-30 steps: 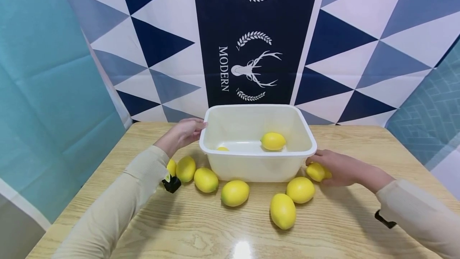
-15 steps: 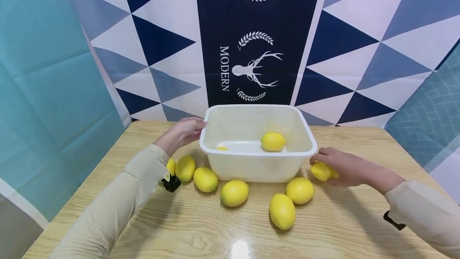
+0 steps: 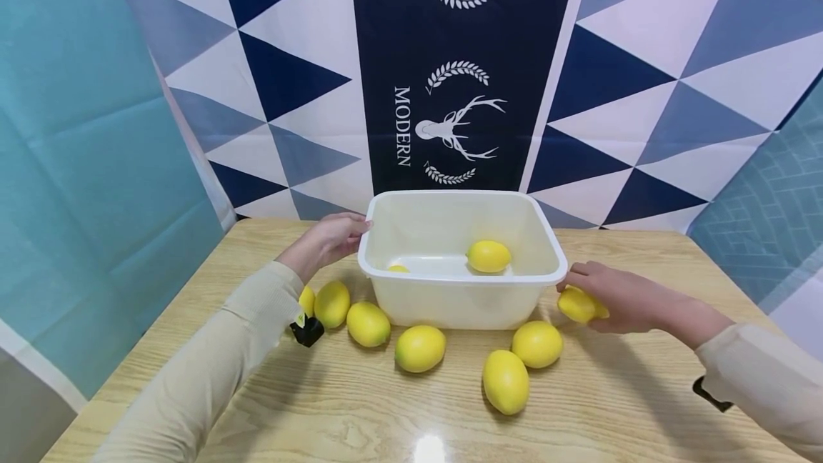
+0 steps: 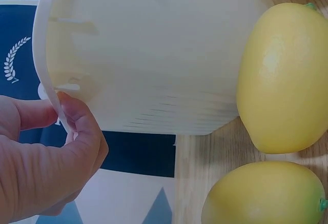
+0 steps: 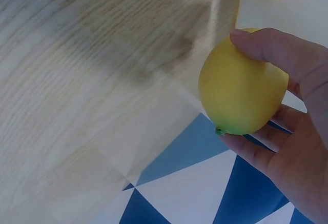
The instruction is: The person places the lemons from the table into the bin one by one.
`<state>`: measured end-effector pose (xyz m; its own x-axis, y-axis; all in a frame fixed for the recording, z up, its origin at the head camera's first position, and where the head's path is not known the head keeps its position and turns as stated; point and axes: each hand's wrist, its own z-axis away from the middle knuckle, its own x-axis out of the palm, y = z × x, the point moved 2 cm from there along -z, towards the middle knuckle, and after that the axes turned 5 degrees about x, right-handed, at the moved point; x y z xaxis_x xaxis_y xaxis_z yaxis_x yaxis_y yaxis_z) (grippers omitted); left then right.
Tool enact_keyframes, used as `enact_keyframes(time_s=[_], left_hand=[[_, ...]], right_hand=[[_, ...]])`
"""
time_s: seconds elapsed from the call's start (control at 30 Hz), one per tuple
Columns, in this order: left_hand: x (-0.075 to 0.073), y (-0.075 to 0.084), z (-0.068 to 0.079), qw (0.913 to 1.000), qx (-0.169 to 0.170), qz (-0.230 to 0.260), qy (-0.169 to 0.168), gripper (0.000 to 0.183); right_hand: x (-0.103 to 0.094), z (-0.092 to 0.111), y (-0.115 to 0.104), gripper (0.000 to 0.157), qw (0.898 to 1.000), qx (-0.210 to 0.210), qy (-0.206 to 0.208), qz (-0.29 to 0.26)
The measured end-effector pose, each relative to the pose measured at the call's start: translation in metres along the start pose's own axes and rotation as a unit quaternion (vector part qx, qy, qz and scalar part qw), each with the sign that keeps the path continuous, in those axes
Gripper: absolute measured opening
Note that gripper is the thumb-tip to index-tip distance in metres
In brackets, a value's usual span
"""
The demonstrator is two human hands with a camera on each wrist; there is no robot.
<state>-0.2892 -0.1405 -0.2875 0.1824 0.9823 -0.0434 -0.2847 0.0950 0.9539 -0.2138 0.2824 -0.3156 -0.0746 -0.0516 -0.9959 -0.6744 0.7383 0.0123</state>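
A white plastic tub (image 3: 450,302) stands near the back of the table. My left hand (image 3: 329,238) pinches its left rim between thumb and fingers, as the left wrist view shows close up (image 4: 56,152). Inside the tub lies one whole lemon (image 3: 489,256), and the top of another lemon (image 3: 398,269) shows above the front rim. Just right of the tub, my right hand (image 3: 620,297) grips a lemon (image 5: 243,83), thumb on one side and fingers curled round the other. Part of that lemon is hidden by the hand in the head view.
Several lemons lie on the wooden table (image 3: 360,413) along the tub's front and left side, among them a lemon (image 3: 506,381) nearest me and a lemon (image 3: 421,349) before the tub. A patterned cloth (image 3: 450,56) hangs behind the table's back edge.
My right hand has moved a little to the right, away from the tub, with the lemon in its grip. The left hand keeps its hold on the rim, and the tub stays put.
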Motion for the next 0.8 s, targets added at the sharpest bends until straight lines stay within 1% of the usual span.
enact_keyframes(time_s=[0.2,0.3,0.47,0.57,0.63,0.8], left_hand=[[0.000,0.000,0.000,1.0000,0.005,0.006,-0.001,0.041],[0.000,0.000,0.001,1.0000,0.004,0.005,-0.003,0.041],[0.000,-0.001,0.001,1.0000,0.003,0.003,-0.003,0.041],[0.000,-0.001,0.001,1.0000,0.005,0.002,-0.004,0.041],[0.000,-0.001,0.001,1.0000,0.005,0.002,-0.005,0.041],[0.000,0.000,0.001,1.0000,0.007,0.005,-0.003,0.042]], right_hand=[[-0.008,-0.001,-0.002,0.060,1.000,-0.003,0.013,0.014],[-0.011,-0.002,-0.003,0.064,0.999,-0.007,0.019,0.025],[-0.014,-0.003,-0.004,0.073,0.997,-0.021,0.053,0.054],[-0.016,-0.003,-0.004,0.074,0.995,-0.023,0.068,0.065],[-0.018,-0.003,-0.004,0.074,0.995,-0.021,0.070,0.067],[-0.021,-0.004,-0.004,0.070,0.996,-0.002,0.055,0.064]])
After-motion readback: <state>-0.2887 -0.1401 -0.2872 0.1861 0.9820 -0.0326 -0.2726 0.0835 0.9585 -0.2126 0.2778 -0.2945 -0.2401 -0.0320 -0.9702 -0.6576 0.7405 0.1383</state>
